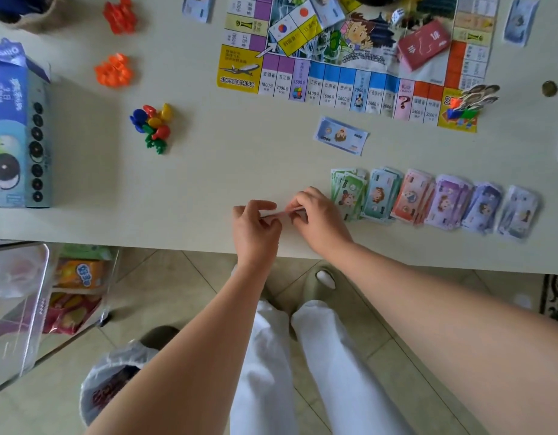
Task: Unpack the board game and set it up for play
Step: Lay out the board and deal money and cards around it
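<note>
**Thin Notes Held Close to the Table's Edge**

Both hands are close together near the middle of the front edge of the table [193, 189]. The left hand [255, 222] and the right hand [320, 215] each pinch one end of a thin pink bundle of play money [282, 211], just above the table top. The game board [350, 80] lies flat by the far edge. A row of money piles [444, 199] sits near the front edge, to the right of the hands, and the piles touch one another.

I think the bundle could slip. It is thin, and only fingertips hold it. The front edge is near, so loose notes might slide off onto the floor.

The right hand is also just beside the green pile [346, 189]. A bump there could push it into the next pile and mix the colours. The piles look a bit spread out, so a small knock may be enough.
</note>
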